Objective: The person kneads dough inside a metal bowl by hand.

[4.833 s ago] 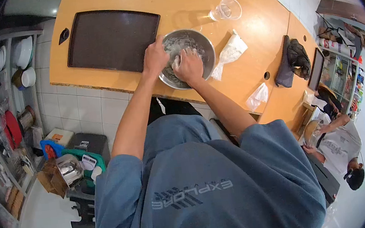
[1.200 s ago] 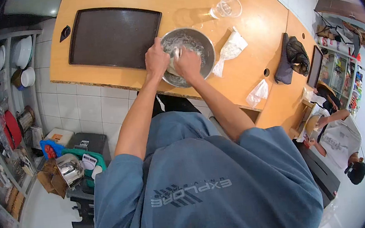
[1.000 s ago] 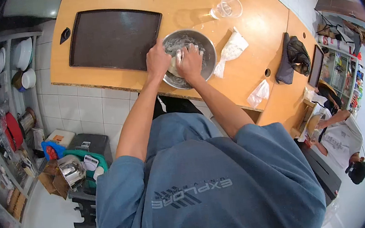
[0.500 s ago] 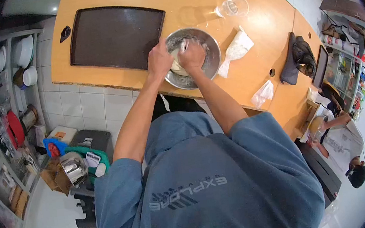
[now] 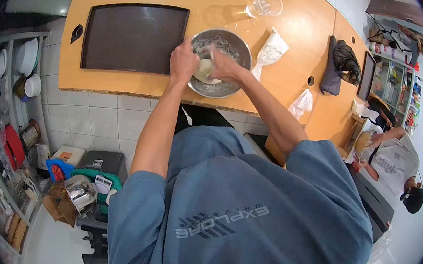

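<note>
A metal mixing bowl point(image 5: 241, 48) stands near the table's front edge, its inside smeared with white flour. Pale dough point(image 5: 204, 70) lies in its left part. My left hand point(image 5: 184, 62) is closed on the bowl's left rim. Inside the bowl, my right hand point(image 5: 225, 67) is at the right side of the dough, fingers curled against it and somewhat blurred. Part of the dough is hidden by this hand. To the right of the bowl lies a plastic bag of white powder point(image 5: 272, 48).
A dark baking tray point(image 5: 133, 39) lies left of the bowl. Behind stands a clear cup point(image 5: 267, 4). Farther right are a small white bag point(image 5: 301, 104) and a dark cloth item point(image 5: 337, 65). A co-worker point(image 5: 395, 160) is at the far right; shelves point(image 5: 13, 128) line the left.
My right hand has shifted from pressing down over the dough to its right side, leaving more dough showing. My left hand stays on the rim. The view has shifted slightly.
</note>
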Available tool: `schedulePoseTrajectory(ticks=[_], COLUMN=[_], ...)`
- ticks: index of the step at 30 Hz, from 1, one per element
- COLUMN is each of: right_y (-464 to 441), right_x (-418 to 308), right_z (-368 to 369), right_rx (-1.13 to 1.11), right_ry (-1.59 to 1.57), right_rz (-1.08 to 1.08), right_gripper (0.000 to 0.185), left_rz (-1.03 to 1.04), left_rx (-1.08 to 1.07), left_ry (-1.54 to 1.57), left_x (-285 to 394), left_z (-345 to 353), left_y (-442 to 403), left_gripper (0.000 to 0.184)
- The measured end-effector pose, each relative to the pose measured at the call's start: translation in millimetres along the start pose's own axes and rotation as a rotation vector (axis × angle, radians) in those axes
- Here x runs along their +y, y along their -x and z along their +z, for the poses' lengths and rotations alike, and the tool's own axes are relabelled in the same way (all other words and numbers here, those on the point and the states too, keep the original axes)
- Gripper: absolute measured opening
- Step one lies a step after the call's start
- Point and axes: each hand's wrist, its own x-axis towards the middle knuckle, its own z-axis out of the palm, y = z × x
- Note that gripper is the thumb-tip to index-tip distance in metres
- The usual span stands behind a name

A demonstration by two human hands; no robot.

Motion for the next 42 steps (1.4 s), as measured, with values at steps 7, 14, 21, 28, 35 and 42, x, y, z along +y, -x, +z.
schedulePoseTrajectory(ticks=[7, 14, 21, 28, 35, 42], right_y=[18.1, 20.6, -4.5, -14.0, -12.9, 9.9], right_x=[-14.9, -27.9, 7.0, -3.4, -25.9, -64.5], right_z=[-16.6, -46.7, -29.1, -18.8, 3.3, 30.3], right_rx=[-0.035, 0.076, -0.204, -0.061, 0.019, 0.151], right_ry=[0.054, -0.352, -0.161, -0.332, -0.087, 0.292], right_rz=[-0.048, 0.175, 0.129, 0.415, 0.500, 0.533], right_gripper=[0.055, 0.060, 0.049, 0.075, 0.068, 0.046], left_rz=[0.058, 0.016, 0.047, 0.009, -0.002, 0.003], left_rx=[0.020, 0.010, 0.017, -0.001, -0.016, 0.012], left_ry=[0.011, -0.003, 0.015, -0.017, 0.013, 0.005], left_x=[-7.4, -10.6, -17.2, -13.6, -3.6, -6.4], left_z=[0.3, -2.2, 2.2, 0.5, -7.2, -0.6], left_y=[-3.6, -0.6, -1.5, -1.6, 2.3, 0.6], left_gripper=[0.027, 0.026, 0.028, 0.030, 0.031, 0.030])
